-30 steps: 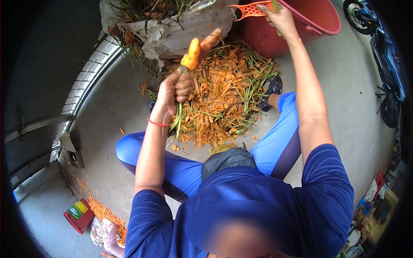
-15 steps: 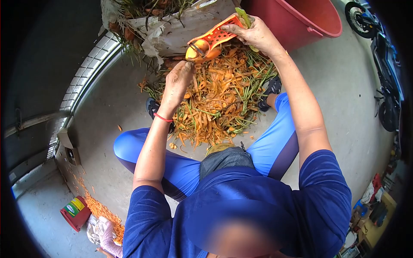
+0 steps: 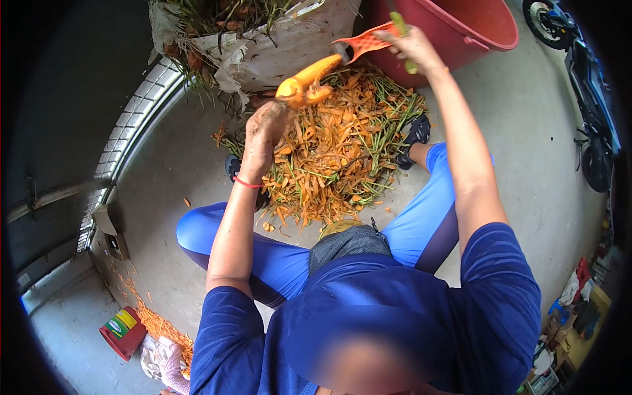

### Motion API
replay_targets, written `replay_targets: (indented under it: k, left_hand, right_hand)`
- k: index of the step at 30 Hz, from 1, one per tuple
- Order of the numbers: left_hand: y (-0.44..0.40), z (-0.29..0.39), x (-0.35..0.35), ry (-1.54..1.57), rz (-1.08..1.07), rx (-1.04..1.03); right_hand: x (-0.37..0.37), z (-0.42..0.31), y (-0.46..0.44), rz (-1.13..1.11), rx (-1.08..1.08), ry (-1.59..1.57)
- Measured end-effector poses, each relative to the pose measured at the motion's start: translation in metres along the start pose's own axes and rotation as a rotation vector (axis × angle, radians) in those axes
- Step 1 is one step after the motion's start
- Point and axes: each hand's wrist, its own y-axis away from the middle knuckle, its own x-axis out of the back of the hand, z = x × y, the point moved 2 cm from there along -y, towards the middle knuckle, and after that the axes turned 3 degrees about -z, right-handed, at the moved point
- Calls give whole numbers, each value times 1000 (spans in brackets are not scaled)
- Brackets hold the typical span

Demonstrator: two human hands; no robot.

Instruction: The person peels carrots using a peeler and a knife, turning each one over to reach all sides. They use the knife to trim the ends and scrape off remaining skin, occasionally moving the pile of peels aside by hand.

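Note:
My left hand (image 3: 266,125) is closed around the near end of a forked orange carrot (image 3: 317,70), which points up and to the right above the floor. In my right hand (image 3: 416,50) is an orange peeler (image 3: 370,45) with holes along its body. The peeler's dark blade end is at the far tip of the carrot; whether it touches is hard to tell. Something green (image 3: 399,24) sticks out by the right hand's fingers. Beneath the carrot spreads a heap of orange peelings and green stems (image 3: 336,141), between my feet.
A torn white sack (image 3: 283,49) holding unpeeled carrots and stems stands ahead. A large red tub (image 3: 442,39) is at its right. A motorcycle (image 3: 589,99) stands far right. At lower left are a red bucket (image 3: 123,343), more orange shreds (image 3: 160,324) and another person's patterned sleeve (image 3: 174,368).
The peeler has moved right and up along the carrot toward its tip. The carrot now lies more sideways, and my left hand has shifted slightly left and down.

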Motion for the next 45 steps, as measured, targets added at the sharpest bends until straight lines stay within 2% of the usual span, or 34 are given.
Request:
replay_targets:
  k: [2, 3, 6, 8, 10, 14, 15, 17, 20, 23, 27, 28, 30, 31, 34, 35, 36, 38, 40, 41, 42, 44, 45]
  left_hand:
    - [1, 7, 10, 96, 8, 20]
    - [1, 9, 13, 96, 8, -18]
    - [-2, 9, 9, 132, -13, -12]
    - [-2, 4, 4, 167, -6, -11]
    - [-2, 11, -6, 205, 29, -20]
    - [-1, 8, 4, 173, -66, -26]
    - [-1, 9, 4, 145, -79, -26]
    - [0, 11, -2, 110, -53, -33]
    - [-1, 6, -3, 138, -39, -44]
    - [-1, 4, -6, 229, -24, -58]
    - [-2, 9, 3, 488, 67, 76]
    - [-2, 10, 5, 449, 114, 79]
    - [-2, 9, 12, 549, 56, 118]
    - [-4, 12, 13, 582, 7, 112]
    - [-7, 15, 12, 763, -130, 146]
    - [-9, 11, 9, 871, -181, 185]
    - [-11, 8, 5, 979, -236, 221]
    - [-13, 7, -3, 958, -302, 221]
    - [-13, 7, -11, 1057, -402, 304]
    - [-14, 7, -16, 1041, -419, 334]
    - [-14, 6, -17, 861, -430, 325]
    - [-8, 35, -42, 378, -156, 354]
    - [-11, 26, -41, 234, -187, 246]
  right_hand:
    - [32, 25, -13, 155, -36, -5]
    - [31, -2, -3, 165, 25, -175]
    - [-11, -51, 7, 40, 147, -448]
    - [-35, -62, 9, -130, 55, -374]
    - [-43, -74, 15, -214, 110, -304]
    - [-36, -84, 25, -208, 103, -287]
    - [-33, -87, 26, -264, 116, -246]
    - [-31, -97, 36, -282, 221, -188]
    - [-33, -102, 42, -274, 196, -132]
    - [-34, -110, 50, -179, 119, -63]
    - [6, -30, 20, 0, 32, -20]
    - [21, -19, 16, 58, 10, 0]
    - [47, -17, 15, 208, -66, 81]
    - [48, -17, 12, 231, 57, -92]
    - [27, -26, 12, 106, 1, -680]
    - [12, -34, 15, -82, -10, -812]
    - [-4, -47, 20, -182, -36, -873]
    - [-32, -61, 20, -220, 23, -888]
    - [-48, -72, 21, -254, 29, -814]
    - [-54, -80, 24, -263, 110, -850]
    - [-56, -81, 25, -250, 107, -842]
    - [-59, -82, 25, -222, 100, -827]
    - [-63, -79, 25, -227, 35, -764]
